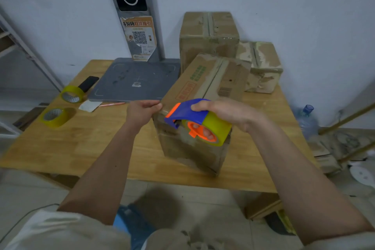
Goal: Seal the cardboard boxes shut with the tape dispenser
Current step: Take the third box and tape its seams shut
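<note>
Gripping the blue-and-orange tape dispenser [192, 119] over the near end of the closest cardboard box [203, 95], the right hand [225, 111] curls round its yellowish roll, fingers through the core. The left hand [142, 112] pinches the tape end at the box's top corner. The box carries green and red printing, too blurred to read. Two spare tape rolls [72, 94] lie on the wooden surface [81, 148].

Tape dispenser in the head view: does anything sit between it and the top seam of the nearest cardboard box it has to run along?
Nothing visible does. The right hand holds the tape dispenser at the near edge of the nearest cardboard box, and the top seam beyond it lies bare. The left hand pinches at the box's near left corner, off the seam.
</note>
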